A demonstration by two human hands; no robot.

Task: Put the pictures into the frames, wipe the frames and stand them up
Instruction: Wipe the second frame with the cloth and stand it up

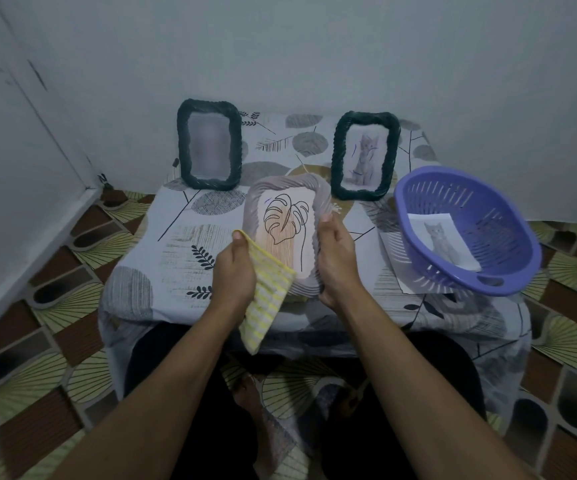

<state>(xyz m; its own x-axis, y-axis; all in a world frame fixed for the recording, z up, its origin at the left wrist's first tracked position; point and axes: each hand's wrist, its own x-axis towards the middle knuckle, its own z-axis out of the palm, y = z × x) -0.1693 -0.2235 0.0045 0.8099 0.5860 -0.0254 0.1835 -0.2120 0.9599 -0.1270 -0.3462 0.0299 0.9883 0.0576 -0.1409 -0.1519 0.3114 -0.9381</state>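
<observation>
**Hands.** The left hand grips a yellow checked cloth against the lower left rim of the pale frame. The right hand clasps the frame's right rim.

**Task item.** The frame holds a leaf picture and is tilted over the near middle of the table. Whether its lower edge rests there cannot be told.

**Risks.**
- Only one hand bears the frame, so heavy wiping pressure could twist it out of that grip or shift the picture.
- The cloth's loose tail hangs past the near edge and could snag.

**Surroundings.**
- The left dark frame and the right dark frame stand along the far edge. The right one is just behind the pale frame, and a wide stroke could topple it.
- A purple basket containing a cat picture crowds the right edge.
</observation>
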